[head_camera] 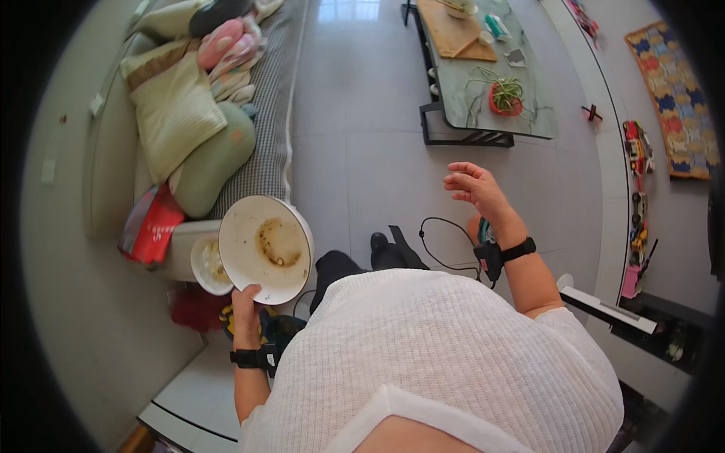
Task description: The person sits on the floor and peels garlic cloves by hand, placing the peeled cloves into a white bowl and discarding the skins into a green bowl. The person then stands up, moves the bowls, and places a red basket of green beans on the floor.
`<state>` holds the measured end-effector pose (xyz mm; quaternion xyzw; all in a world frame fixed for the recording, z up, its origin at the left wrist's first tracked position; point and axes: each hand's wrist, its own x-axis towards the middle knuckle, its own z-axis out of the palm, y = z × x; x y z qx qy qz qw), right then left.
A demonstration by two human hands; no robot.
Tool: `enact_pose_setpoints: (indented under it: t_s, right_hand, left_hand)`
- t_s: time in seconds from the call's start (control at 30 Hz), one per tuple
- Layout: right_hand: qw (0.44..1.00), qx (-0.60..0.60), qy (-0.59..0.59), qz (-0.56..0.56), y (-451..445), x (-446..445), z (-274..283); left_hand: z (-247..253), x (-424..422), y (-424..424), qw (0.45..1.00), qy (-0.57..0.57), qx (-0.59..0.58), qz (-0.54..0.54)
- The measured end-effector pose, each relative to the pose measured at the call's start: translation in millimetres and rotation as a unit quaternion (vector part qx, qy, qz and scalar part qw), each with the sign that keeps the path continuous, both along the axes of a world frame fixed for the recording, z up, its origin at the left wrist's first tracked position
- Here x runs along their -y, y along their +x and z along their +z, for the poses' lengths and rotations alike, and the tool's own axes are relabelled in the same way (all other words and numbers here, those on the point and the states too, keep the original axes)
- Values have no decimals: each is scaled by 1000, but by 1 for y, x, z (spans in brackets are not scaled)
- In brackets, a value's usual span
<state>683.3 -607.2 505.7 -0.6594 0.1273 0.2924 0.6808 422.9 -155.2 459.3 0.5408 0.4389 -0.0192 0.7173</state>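
Observation:
My left hand (246, 306) grips the near rim of a large white bowl (241, 243), thumb over the edge. The bowl is tilted and shows a brown, greasy-looking stain with dark specks inside. Partly behind it, to the left, is a smaller white bowl (204, 257) with pale food bits in it; whether my fingers also support that one is hidden. Out to the right my right hand (474, 186) hangs over the floor with fingers apart and slightly bent, holding nothing. Each wrist wears a black strap with a small box.
A sofa (260, 107) with cushions and a red bag (153, 226) stands at left. The marble-look table (453, 107) at upper right bears a wooden board (442, 34) and a potted plant (506, 97). A black cable (436, 219) loops near my right wrist. Toys (637, 150) line the right side.

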Motion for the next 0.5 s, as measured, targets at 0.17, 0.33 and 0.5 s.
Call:
enact_pose_setpoints:
  t_s: [0.17, 0.33, 0.5]
  right_hand:
    - [998, -32, 11, -56, 66, 27, -20]
    - [991, -34, -7, -125, 150, 32, -25]
    - [976, -34, 29, -211, 237, 38, -25]
  left_hand:
    - [-6, 4, 156, 995, 0, -15, -99]
    - [-12, 9, 308, 984, 10, 5, -178]
    - [-7, 13, 464, 968, 41, -20, -249]
